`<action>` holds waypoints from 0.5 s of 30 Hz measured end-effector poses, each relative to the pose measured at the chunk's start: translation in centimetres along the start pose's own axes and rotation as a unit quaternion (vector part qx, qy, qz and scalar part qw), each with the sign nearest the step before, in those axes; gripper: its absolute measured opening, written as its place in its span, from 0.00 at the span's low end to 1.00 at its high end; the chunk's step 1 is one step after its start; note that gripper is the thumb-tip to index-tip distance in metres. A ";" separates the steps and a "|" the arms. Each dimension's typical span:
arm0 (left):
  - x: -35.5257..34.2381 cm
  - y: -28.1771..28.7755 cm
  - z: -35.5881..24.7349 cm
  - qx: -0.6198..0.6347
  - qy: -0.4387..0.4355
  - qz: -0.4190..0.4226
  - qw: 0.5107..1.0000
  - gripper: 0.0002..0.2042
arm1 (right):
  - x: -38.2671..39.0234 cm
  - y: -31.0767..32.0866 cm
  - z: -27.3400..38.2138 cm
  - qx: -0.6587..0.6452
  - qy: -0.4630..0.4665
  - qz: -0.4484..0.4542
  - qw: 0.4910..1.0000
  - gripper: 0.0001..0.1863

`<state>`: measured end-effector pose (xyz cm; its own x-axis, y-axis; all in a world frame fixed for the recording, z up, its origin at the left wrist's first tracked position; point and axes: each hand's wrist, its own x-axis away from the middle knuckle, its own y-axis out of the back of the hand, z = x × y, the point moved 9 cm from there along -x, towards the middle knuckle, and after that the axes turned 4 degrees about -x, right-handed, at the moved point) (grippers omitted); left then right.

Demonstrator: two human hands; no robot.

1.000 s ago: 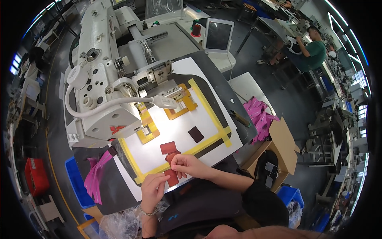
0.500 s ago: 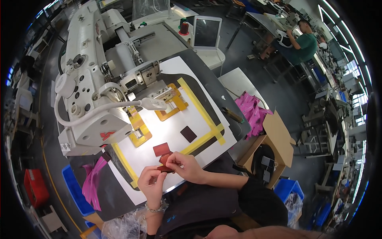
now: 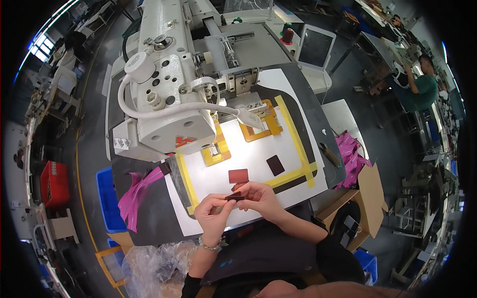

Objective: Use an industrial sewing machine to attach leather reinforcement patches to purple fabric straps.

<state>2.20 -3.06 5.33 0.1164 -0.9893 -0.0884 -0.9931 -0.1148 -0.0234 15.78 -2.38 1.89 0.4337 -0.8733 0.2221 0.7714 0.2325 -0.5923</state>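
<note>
clamping a dark red piece (image 3: 235, 197), my left hand (image 3: 211, 212) and right hand (image 3: 266, 200) sit on the near side of a red rectangle (image 3: 238, 176).

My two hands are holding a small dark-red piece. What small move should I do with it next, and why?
Perhaps tilt the dark-red piece slightly, so its face turns upward. The left hand and right hand both pinch it, but its face hardly shows, so its edges look hard to check. The red rectangle beyond lies flat.
</note>
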 end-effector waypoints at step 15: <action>-0.4 -1.3 1.5 0.126 0.067 0.054 0.988 0.03 | 0.0 0.2 0.9 0.018 0.072 -0.042 0.996 0.09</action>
<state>3.45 -2.34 3.88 -0.0106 -0.9995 0.0289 -0.9628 0.0024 -0.2702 16.32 -1.96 2.47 0.2981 -0.9421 0.1537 0.8196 0.1702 -0.5470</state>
